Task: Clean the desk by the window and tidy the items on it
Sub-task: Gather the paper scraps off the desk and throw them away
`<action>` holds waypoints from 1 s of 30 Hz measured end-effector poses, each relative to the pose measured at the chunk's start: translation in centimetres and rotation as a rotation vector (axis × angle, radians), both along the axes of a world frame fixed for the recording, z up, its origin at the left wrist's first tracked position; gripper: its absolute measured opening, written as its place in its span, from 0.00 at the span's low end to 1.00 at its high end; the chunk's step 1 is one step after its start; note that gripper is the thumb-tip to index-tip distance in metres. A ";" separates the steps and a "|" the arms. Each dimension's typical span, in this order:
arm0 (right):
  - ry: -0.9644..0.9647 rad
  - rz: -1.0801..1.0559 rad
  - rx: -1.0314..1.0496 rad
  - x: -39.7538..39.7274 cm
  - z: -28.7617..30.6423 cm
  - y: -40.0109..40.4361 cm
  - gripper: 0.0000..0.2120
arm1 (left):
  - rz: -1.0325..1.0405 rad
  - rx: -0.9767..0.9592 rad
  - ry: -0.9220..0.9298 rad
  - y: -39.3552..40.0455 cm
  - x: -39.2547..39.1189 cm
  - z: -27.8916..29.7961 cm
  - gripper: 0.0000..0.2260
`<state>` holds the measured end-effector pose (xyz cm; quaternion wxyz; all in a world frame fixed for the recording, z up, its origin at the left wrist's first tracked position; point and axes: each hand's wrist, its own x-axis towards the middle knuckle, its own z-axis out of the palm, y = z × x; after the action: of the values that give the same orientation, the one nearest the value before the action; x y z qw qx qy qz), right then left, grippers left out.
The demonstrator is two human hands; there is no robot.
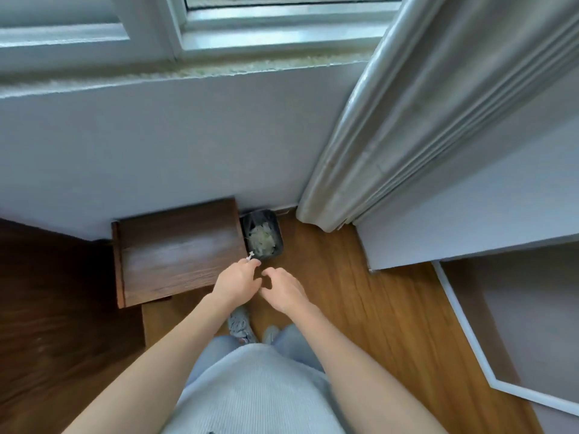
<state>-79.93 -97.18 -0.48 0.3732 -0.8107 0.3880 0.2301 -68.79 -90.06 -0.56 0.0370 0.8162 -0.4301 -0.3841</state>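
Left hand [235, 281] reaches forward and down, its grip formed by thumb and fingertips pinched together on a small white scrap [250, 254], possibly a bit of paper or plastic; the view is too small to tell which. That scrap sits at the near rim of the small black waste bin lined with a dark bag [279, 228]. Right hand [283, 289] hovers just beside the left hand, fingers loosely curled and spread, grip apart and holding nothing.

Waste bin position: on the light wooden plank floor [360, 308], against the grey wall [156, 145] below the window, between the dark brown wooden stand with a rectangular top [178, 249] and the hanging grey pleated curtain [407, 120]. Pale green and white crumpled waste [261, 239] fills the bin.

Dark brown wooden desk [47, 308] occupies the lower left of the view, beside the stand. White-framed window [175, 32] runs along the top, above a rough sill.

Person's pale ribbed grey top [253, 393], light blue trousers and grey shoes [239, 324] appear below the forearms. Both hands are above the floor, near the front corner of the stand.
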 end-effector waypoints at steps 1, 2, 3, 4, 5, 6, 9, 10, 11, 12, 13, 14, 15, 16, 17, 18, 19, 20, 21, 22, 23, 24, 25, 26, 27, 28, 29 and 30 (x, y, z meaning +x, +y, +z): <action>0.000 0.027 0.003 -0.6 0.1 0.8 0.22 | -0.004 0.005 -0.023 1.0 -0.6 0.3 0.21; 0.001 0.054 0.011 -1.2 0.0 1.6 0.22 | -0.002 0.016 -0.043 2.2 -1.3 0.4 0.21; 0.000 0.081 0.020 -1.8 0.0 2.3 0.22 | 0.007 0.029 -0.063 3.4 -1.9 0.5 0.21; -0.001 0.108 0.026 -2.3 -0.2 2.9 0.22 | 0.024 0.041 -0.083 4.7 -2.5 0.5 0.22; 0.001 0.138 0.033 -2.7 -0.3 3.5 0.22 | 0.047 0.057 -0.095 5.9 -3.1 0.5 0.22; 0.005 0.161 0.040 -2.9 -0.4 4.1 0.22 | 0.075 0.074 -0.096 7.2 -3.6 0.6 0.22; 0.022 0.205 0.054 -3.1 -0.7 6.1 0.21 | 0.172 0.073 -0.094 10.8 -4.6 0.7 0.22; 0.023 0.233 0.052 -3.0 -0.7 6.8 0.21 | 0.205 0.064 -0.099 11.9 -4.7 0.8 0.22; 0.021 0.266 0.045 -2.8 -0.6 7.7 0.21 | 0.235 0.055 -0.103 13.1 -4.8 1.0 0.22; 0.012 0.299 0.037 -2.5 -0.5 8.6 0.21 | 0.261 0.048 -0.104 14.3 -4.8 1.1 0.22; 0.001 0.329 0.029 -2.2 -0.3 9.6 0.21 | 0.283 0.045 -0.105 15.4 -4.9 1.2 0.22; -0.012 0.354 0.022 -1.7 0.0 10.6 0.21 | 0.300 0.041 -0.107 16.6 -4.9 1.4 0.22; -0.023 0.375 0.014 -1.2 0.2 11.6 0.21 | 0.311 0.035 -0.112 17.8 -4.8 1.5 0.22; -0.033 0.392 0.007 -0.6 0.4 12.7 0.21 | 0.321 0.026 -0.113 19.0 -4.6 1.6 0.22; -0.043 0.409 -0.001 -0.1 0.6 13.8 0.20 | 0.329 0.011 -0.114 20.2 -4.4 1.7 0.21; -0.054 0.433 -0.008 0.5 0.6 15.0 0.20 | 0.339 -0.014 -0.118 21.5 -4.1 1.8 0.21; -0.066 0.470 -0.016 1.0 0.7 16.2 0.20 | 0.353 -0.047 -0.123 22.8 -3.7 1.9 0.20; -0.079 0.515 -0.022 1.6 0.7 17.5 0.19 | 0.367 -0.085 -0.122 24.0 -3.2 2.0 0.20; -0.092 0.552 -0.020 2.3 0.6 18.7 0.19 | 0.373 -0.122 -0.119 25.2 -2.6 2.2 0.19; -0.100 0.577 -0.013 2.8 0.5 19.9 0.19 | 0.366 -0.158 -0.120 26.4 -1.9 2.4 0.19; -0.106 0.597 -0.007 3.4 0.4 21.1 0.19 | 0.349 -0.190 -0.123 27.7 -1.1 2.6 0.18; -0.113 0.611 -0.002 4.0 0.4 22.5 0.19 | 0.326 -0.219 -0.124 28.9 -0.3 2.8 0.18; -0.120 0.608 0.006 4.5 0.4 24.0 0.19 | 0.307 -0.244 -0.117 30.2 0.6 3.1 0.17; -0.128 0.594 0.021 4.9 0.5 25.4 0.19 | 0.300 -0.269 -0.106 31.4 1.4 3.3 0.17; -0.143 0.575 0.038 5.4 0.5 26.9 0.18 | 0.301 -0.287 -0.095 32.6 2.2 3.4 0.17; -0.159 0.554 0.051 5.9 0.5 28.2 0.18 | 0.297 -0.301 -0.086 33.7 3.0 3.6 0.17; -0.179 0.528 0.058 6.3 0.5 29.4 0.18 | 0.288 -0.309 -0.075 34.5 3.8 3.8 0.16; -0.201 0.493 0.060 6.8 0.4 30.4 0.19 | 0.282 -0.317 -0.061 35.3 4.4 3.9 0.16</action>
<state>-73.10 -66.78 -0.06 0.3664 -0.8880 0.1330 0.2439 -64.37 -54.79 3.39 0.2050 0.8635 -0.3676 -0.2778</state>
